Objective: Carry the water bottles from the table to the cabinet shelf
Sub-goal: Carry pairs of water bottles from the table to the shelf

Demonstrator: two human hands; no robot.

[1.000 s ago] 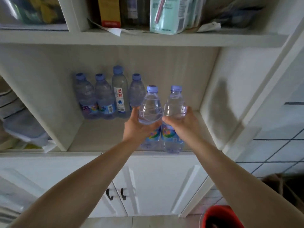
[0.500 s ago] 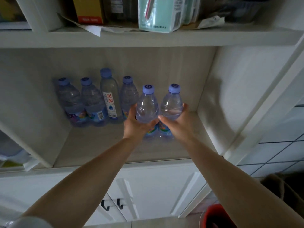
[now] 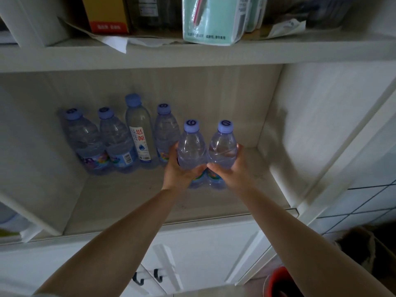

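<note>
**Two bottles reach the cabinet shelf**

Two bare forearms rise from the bottom of the frame. At centre, the left hand [image 3: 179, 172] wraps one water bottle [image 3: 191, 151] while the right hand [image 3: 232, 171] wraps a second bottle [image 3: 222, 146]; the pair stand upright, touching side by side, on or just above the shelf [image 3: 128, 196]. Behind them, left of centre, four more bottles [image 3: 120, 142] line the back wall. Along the top, an upper shelf [image 3: 192, 54] carries a mint-green packet [image 3: 212, 20] and an orange box [image 3: 107, 15].
</note>
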